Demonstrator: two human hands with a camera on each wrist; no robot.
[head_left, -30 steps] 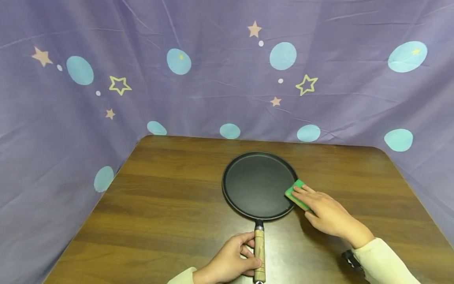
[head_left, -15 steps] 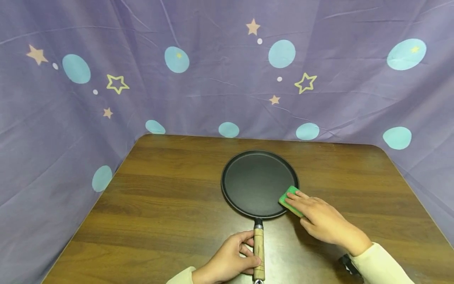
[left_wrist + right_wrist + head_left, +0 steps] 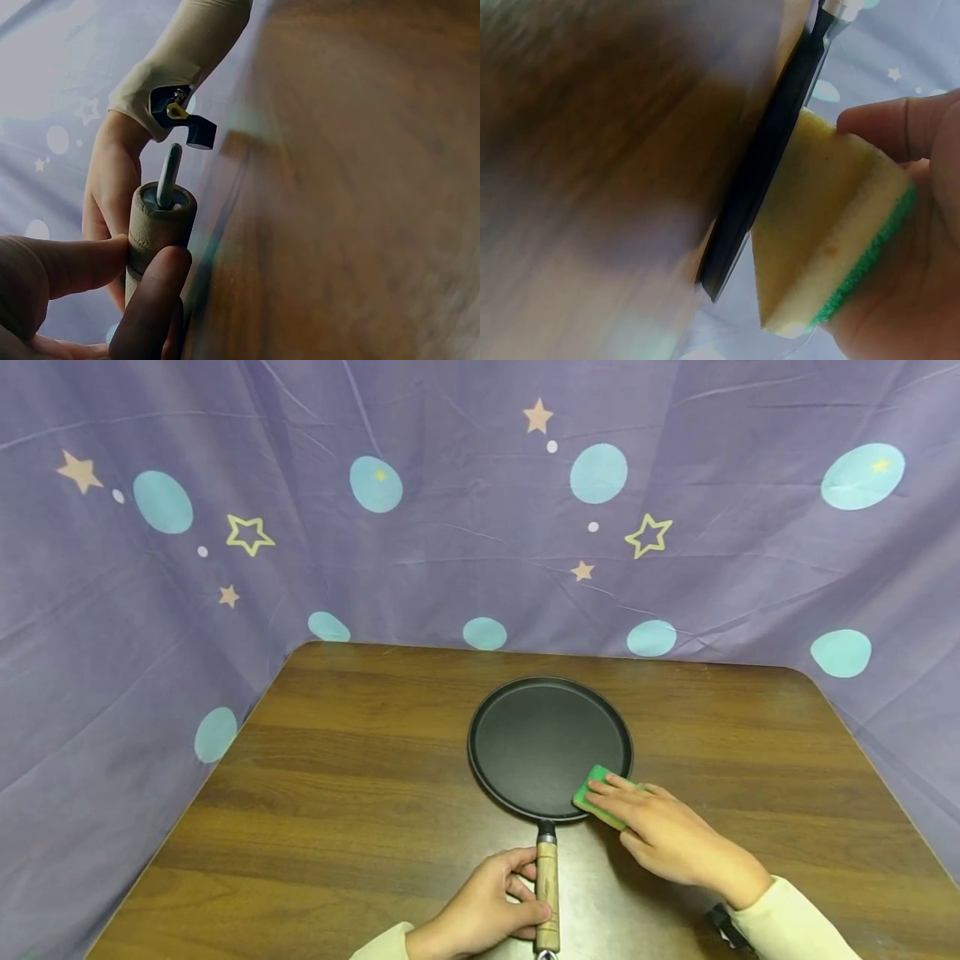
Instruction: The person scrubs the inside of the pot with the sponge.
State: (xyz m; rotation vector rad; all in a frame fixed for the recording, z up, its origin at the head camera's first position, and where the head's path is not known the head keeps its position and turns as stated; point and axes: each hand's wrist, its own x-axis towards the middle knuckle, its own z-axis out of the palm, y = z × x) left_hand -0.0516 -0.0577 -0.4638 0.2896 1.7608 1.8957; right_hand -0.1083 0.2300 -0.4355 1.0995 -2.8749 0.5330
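A flat round black pan lies on the table with its wooden handle toward me. My left hand grips that handle, thumb on top and fingers at its left side. In the left wrist view, thumb and fingers of the left hand hold the handle near its metal hanging loop. My right hand holds a green-and-yellow sponge against the pan's near-right rim, fingers laid over the green side. The right wrist view shows the thumb on the edge of the sponge, its yellow face against the pan's rim.
The brown wooden table stretches out around the pan. A purple curtain with stars and blue dots hangs behind and beside it. A small black device sits at the right wrist.
The right hand has slid the sponge along the pan's right rim, toward me and to the left, nearer the handle. The left hand and the pan have stayed in place.
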